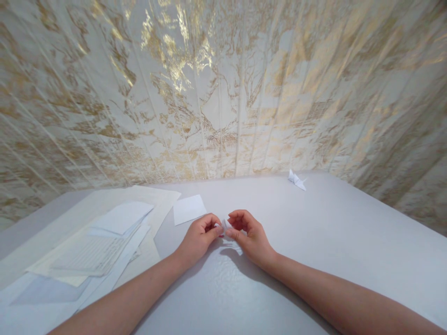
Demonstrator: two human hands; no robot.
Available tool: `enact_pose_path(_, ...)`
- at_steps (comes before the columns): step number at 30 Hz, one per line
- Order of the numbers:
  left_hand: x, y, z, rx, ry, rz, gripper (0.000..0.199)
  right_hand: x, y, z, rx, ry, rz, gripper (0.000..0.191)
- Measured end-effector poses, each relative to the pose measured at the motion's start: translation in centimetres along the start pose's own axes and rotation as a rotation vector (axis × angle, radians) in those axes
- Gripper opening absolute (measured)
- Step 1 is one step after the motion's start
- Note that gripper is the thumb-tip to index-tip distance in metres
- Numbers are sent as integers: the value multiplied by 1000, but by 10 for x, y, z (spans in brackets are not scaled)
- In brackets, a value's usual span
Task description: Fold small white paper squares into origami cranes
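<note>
- One small white paper piece (pixel 225 225): I saw it between the two hands, raised just over the middle of the table (pixel 300 237). Folds and upright points showed; I judged it partly shaped, though its exact form was too small to tell.
- One left hand (pixel 197 239): I had it in view with thumb and forefinger pinched together on the left side of the piece, other fingers curled.
- One right hand (pixel 256 242): its thumb was at the right side of the piece, forefinger arched above. I could not tell how firmly it gripped.
- One folded paper bird (pixel 296 180): I noted it at the far right, apart from the hands, with pointed ends and spread wings. I judged its folding complete.
- One white sheet (pixel 189 209): it lay flat just beyond the left hand, left of the middle. I saw no folding on it and counted it as unworked.
- Several loose papers (pixel 122 216): I logged these overlapping on the left, one bearing lines of print or writing, over a larger pale sheet (pixel 162 200).
- Work remaining, by my judgement: the held piece looked short of complete, as its faces stood loose between the fingers.
- One backdrop (pixel 223 93): pale, gold-patterned, beyond the far edge.
</note>
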State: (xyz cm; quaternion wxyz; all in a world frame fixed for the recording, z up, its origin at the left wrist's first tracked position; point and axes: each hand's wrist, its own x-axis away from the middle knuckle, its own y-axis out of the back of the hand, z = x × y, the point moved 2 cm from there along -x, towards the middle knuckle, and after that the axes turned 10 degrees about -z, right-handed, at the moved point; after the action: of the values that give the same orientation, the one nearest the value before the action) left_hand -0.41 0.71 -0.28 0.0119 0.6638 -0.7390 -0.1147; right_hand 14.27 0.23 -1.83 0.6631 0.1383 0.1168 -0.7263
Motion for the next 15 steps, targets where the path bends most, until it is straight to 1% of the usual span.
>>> enact_pose_path(1,0,0,0,22,16,-14,13,0,0,1,11,28,-7,26)
enact_pose_path(5,0,1,2,86,67,-79,11,0,2,5,70,192,-17,4)
enact_pose_path(6,0,1,2,87,72,-100,11,0,3,6,83,231,-17,2)
enact_pose_path(10,-1,3,4,56,43,-152,7,0,4,12,121,331,-22,9)
enact_pose_path(15,-2,6,5,27,-27,-166,4,0,6,17,165,385,-58,8)
